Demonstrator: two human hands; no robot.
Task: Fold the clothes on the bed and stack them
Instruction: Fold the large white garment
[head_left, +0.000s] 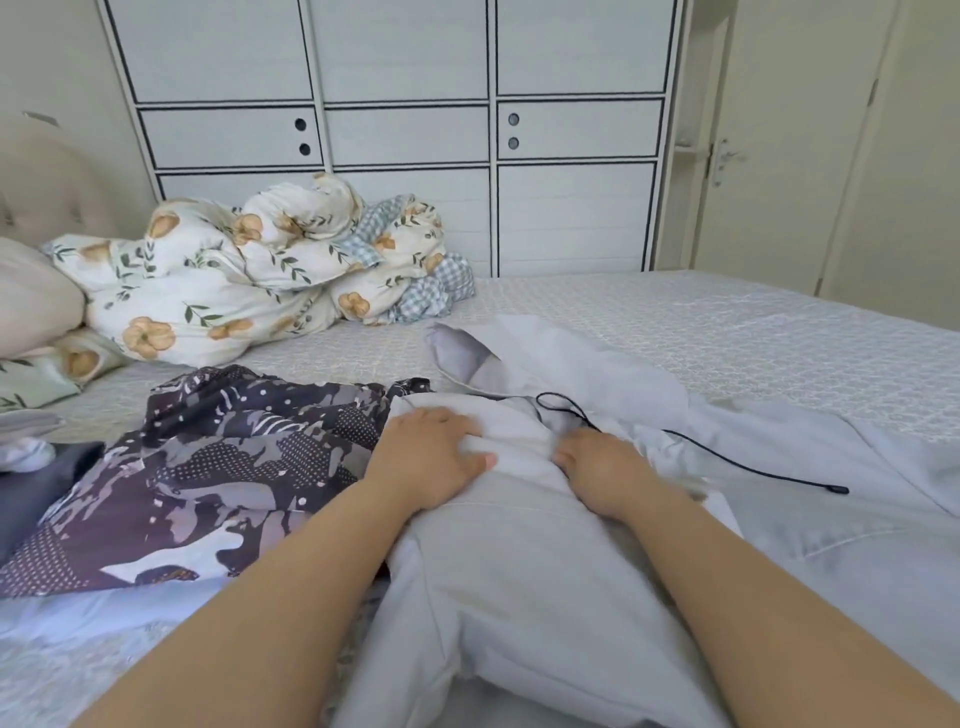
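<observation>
A pale grey hooded jacket (519, 561) with a black drawstring (727, 457) lies spread across the bed in front of me, its hood (498, 353) pointing away. My left hand (426, 457) lies flat on the jacket's upper left part, fingers straight, thumb on the cloth. My right hand (602, 467) rests on the jacket just to the right, slightly blurred, its fingers bent into the fabric near the collar. A dark purple patterned garment (218, 467) lies crumpled to the left, partly under the jacket's edge.
A flowered duvet (249, 275) is bunched at the back left beside pillows (31, 301). Dark and white clothes (36, 462) sit at the far left edge. The patterned bed sheet (727, 332) stretches to the right. A white wardrobe (405, 130) and a door (779, 156) stand behind.
</observation>
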